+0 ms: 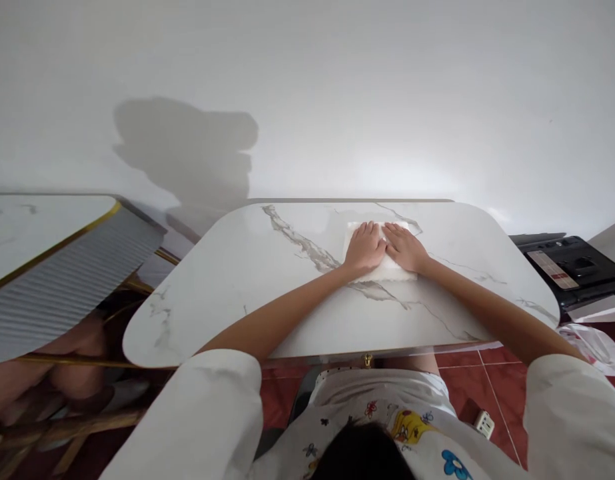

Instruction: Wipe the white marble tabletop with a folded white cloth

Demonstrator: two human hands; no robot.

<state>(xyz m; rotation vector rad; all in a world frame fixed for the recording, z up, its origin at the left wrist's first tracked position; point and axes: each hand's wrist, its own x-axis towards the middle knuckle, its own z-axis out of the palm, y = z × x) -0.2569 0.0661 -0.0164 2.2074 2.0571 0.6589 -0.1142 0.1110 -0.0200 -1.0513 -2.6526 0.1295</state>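
A white square sheet (394, 270), soft like a paper towel or thin cloth, lies flat on the marble-patterned table (227, 287). My left hand (366, 245) rests palm down on its left part, fingers stretched out toward the wall. On the right part lies my right hand (404, 247), also flat, its fingers angled to the left. The two thumbs meet or nearly meet at the middle. Both palms press on the sheet from above, and neither hand is gripping it. What is under the palms is hidden.
Behind the table stands a white wall (337, 100). At left is a second table with a ribbed grey side (82, 280), with a person's legs (82, 353) below. A black appliance (582, 267) and a plastic bag (594, 347) are at right. A white power socket (484, 424) lies on the floor.
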